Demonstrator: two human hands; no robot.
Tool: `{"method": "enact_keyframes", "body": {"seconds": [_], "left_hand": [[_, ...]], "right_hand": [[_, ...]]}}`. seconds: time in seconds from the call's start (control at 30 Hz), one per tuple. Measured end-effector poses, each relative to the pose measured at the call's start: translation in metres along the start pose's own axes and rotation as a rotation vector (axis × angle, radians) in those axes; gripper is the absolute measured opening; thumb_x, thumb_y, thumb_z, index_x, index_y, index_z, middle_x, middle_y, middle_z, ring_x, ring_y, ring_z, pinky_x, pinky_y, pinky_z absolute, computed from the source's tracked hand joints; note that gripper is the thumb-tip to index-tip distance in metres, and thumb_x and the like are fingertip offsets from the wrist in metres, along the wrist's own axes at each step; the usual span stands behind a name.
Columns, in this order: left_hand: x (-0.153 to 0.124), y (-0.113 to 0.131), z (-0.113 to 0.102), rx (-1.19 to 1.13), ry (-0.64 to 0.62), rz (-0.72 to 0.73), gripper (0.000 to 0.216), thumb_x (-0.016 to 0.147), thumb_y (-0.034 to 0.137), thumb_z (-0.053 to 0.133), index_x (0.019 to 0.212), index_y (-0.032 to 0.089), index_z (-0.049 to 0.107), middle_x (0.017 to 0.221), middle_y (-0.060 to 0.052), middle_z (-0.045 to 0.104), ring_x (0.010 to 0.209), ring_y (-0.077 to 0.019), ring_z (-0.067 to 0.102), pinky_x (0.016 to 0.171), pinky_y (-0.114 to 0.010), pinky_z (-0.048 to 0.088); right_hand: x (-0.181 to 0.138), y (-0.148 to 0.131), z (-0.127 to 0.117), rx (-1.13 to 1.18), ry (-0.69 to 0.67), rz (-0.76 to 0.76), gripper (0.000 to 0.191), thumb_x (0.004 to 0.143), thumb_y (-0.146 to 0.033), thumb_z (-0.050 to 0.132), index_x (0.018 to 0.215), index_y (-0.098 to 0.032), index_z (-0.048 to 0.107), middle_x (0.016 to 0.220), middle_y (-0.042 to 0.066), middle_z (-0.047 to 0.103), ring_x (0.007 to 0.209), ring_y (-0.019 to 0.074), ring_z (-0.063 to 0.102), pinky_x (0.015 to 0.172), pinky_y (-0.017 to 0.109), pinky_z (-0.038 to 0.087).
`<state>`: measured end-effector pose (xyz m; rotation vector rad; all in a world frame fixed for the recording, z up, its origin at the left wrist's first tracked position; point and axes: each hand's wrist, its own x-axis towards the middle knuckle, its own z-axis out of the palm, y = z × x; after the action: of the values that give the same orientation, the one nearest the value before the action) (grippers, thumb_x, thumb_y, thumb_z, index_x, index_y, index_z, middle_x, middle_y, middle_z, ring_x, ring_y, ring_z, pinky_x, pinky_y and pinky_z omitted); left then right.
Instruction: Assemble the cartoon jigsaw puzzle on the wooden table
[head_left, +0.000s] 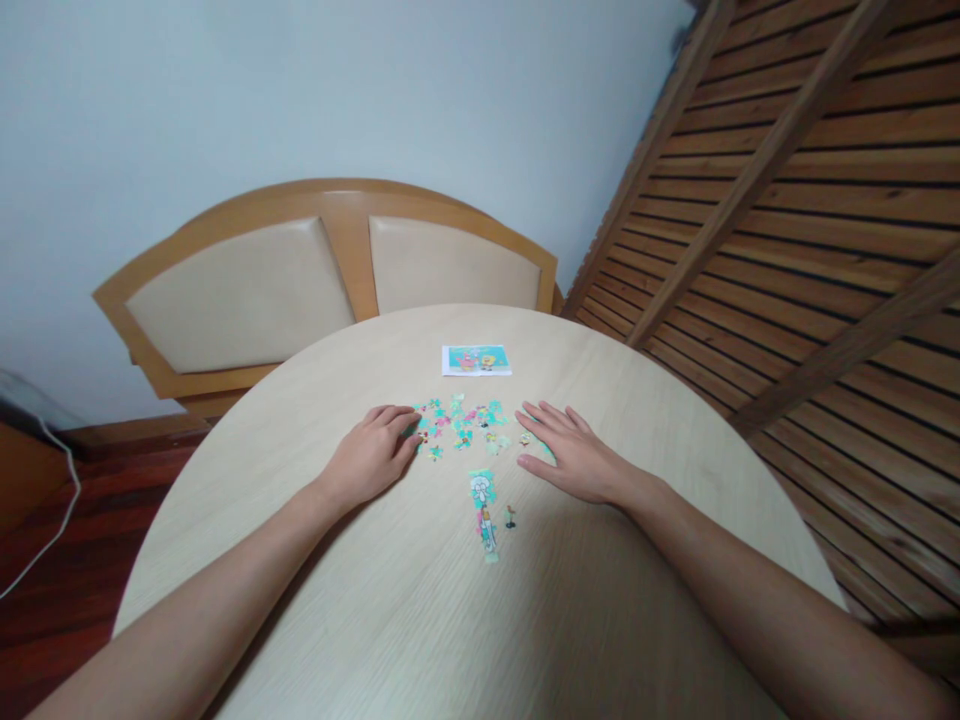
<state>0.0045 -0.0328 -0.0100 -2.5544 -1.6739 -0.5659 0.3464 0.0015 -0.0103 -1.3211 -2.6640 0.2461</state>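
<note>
Loose jigsaw puzzle pieces [461,428], mostly turquoise with some pink and yellow, lie scattered on the round table between my hands. My left hand [375,450] rests palm down at the left edge of the pieces, fingers loosely bent and reaching over a few. On the other side, my right hand [568,452] is spread flat, its fingertips beside the pieces and partly covering one. Nearer to me is a narrow joined strip of puzzle [486,515] showing a pale green cartoon figure. Just right of this strip sits a single loose piece [511,517].
A small picture sheet [478,361] with pink and yellow cartoon figures lies beyond the pieces. The pale wooden table [337,620] has a curved edge. Behind it stands a padded wooden bench back [247,290] against the wall, with slatted wood [787,200] at right.
</note>
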Motion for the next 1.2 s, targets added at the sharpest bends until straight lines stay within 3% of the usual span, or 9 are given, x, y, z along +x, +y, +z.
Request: {"method": "enact_keyframes", "body": {"seconds": [0.13, 0.33, 0.53, 0.73, 0.93, 1.1, 1.2], "left_hand": [[0.001, 0.001, 0.003, -0.004, 0.011, -0.011, 0.042, 0.103, 0.040, 0.042, 0.128, 0.013, 0.064, 0.133, -0.014, 0.064, 0.125, -0.0291, 0.057, 0.110, -0.047, 0.048], [0.003, 0.004, 0.008, -0.008, -0.023, 0.088, 0.052, 0.104, 0.043, 0.040, 0.142, 0.011, 0.053, 0.149, -0.015, 0.054, 0.140, -0.0298, 0.046, 0.120, -0.048, 0.037], [0.004, 0.004, 0.010, -0.010, 0.003, 0.065, 0.052, 0.102, 0.042, 0.043, 0.140, 0.009, 0.054, 0.147, -0.018, 0.054, 0.139, -0.0311, 0.047, 0.120, -0.049, 0.037], [0.007, 0.010, 0.010, -0.070, 0.034, 0.105, 0.047, 0.101, 0.039, 0.045, 0.139, 0.014, 0.053, 0.145, -0.015, 0.057, 0.138, -0.0307, 0.049, 0.119, -0.052, 0.038], [0.009, 0.019, 0.008, -0.111, -0.040, 0.201, 0.051, 0.101, 0.039, 0.049, 0.148, 0.018, 0.048, 0.155, -0.011, 0.049, 0.146, -0.0312, 0.038, 0.120, -0.053, 0.034], [0.007, 0.018, 0.009, -0.105, -0.099, 0.173, 0.054, 0.103, 0.043, 0.045, 0.152, 0.021, 0.043, 0.159, -0.010, 0.042, 0.150, -0.0328, 0.033, 0.120, -0.057, 0.031], [0.009, 0.017, 0.011, -0.087, -0.084, 0.156, 0.053, 0.104, 0.045, 0.044, 0.150, 0.020, 0.045, 0.157, -0.011, 0.045, 0.149, -0.0321, 0.035, 0.121, -0.055, 0.030]], "right_hand": [[0.000, 0.000, 0.000, 0.004, 0.003, 0.001, 0.079, 0.097, -0.070, 0.039, 0.160, -0.022, 0.033, 0.166, 0.011, 0.028, 0.154, 0.0370, 0.022, 0.122, 0.066, 0.018], [0.001, -0.002, -0.001, 0.025, 0.025, -0.013, 0.079, 0.096, -0.069, 0.043, 0.160, -0.023, 0.033, 0.165, 0.010, 0.032, 0.153, 0.0355, 0.025, 0.123, 0.064, 0.018], [0.002, -0.004, -0.001, 0.038, -0.006, -0.023, 0.079, 0.097, -0.066, 0.044, 0.159, -0.019, 0.033, 0.165, 0.011, 0.032, 0.153, 0.0335, 0.025, 0.123, 0.062, 0.019], [0.007, -0.008, -0.002, 0.062, 0.044, -0.069, 0.077, 0.096, -0.062, 0.049, 0.158, -0.020, 0.035, 0.163, 0.012, 0.036, 0.152, 0.0338, 0.028, 0.123, 0.063, 0.019], [0.020, -0.025, -0.002, 0.068, 0.040, -0.105, 0.073, 0.098, -0.060, 0.046, 0.159, -0.021, 0.032, 0.163, 0.012, 0.036, 0.152, 0.0332, 0.028, 0.123, 0.061, 0.018], [0.026, -0.030, 0.003, 0.067, 0.044, -0.087, 0.077, 0.098, -0.062, 0.044, 0.160, -0.020, 0.028, 0.164, 0.012, 0.035, 0.152, 0.0326, 0.028, 0.124, 0.059, 0.016], [0.026, -0.028, 0.005, 0.069, 0.068, -0.069, 0.079, 0.097, -0.062, 0.045, 0.159, -0.016, 0.030, 0.163, 0.015, 0.037, 0.151, 0.0330, 0.031, 0.124, 0.059, 0.017]]}}
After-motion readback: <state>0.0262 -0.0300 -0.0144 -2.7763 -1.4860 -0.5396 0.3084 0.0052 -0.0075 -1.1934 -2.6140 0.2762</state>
